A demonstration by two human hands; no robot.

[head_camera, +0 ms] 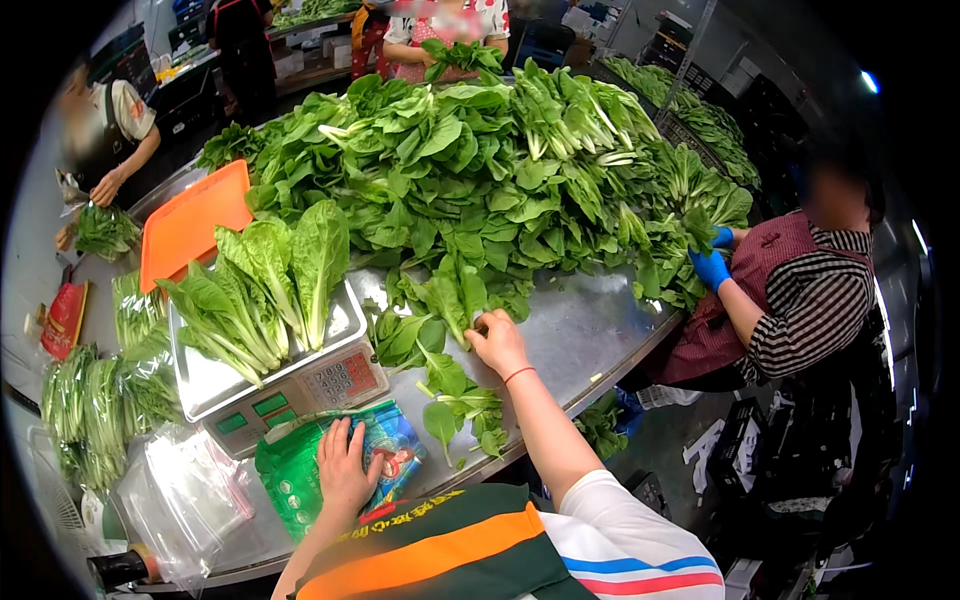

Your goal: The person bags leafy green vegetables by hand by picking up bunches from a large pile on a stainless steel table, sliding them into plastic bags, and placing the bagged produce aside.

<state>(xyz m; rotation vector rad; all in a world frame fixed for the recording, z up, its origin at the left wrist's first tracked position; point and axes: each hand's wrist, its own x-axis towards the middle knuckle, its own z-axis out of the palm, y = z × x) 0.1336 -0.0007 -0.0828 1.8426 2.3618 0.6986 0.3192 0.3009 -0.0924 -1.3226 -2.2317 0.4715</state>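
My right hand (496, 341) reaches to the near edge of a large heap of leafy greens (465, 180), its fingertips at the stem end of a leafy green (452, 296). Whether they grip the stem cannot be told. My left hand (345, 466) rests palm down, fingers spread, on green and blue printed plastic packaging (289, 469) near the table edge. Beyond it stands a digital scale (300, 401), its metal tray (196, 375) holding several light green romaine-like heads (262, 289). Loose leaves and small stalks (465, 409) lie between my hands.
An orange plastic tray (196, 221) leans behind the scale. Bagged greens (97, 405) and clear plastic bags (180, 495) lie at the left. A co-worker in blue gloves (709, 268) handles greens at the right; others stand at the left and far side. Black crates (739, 442) sit on the floor.
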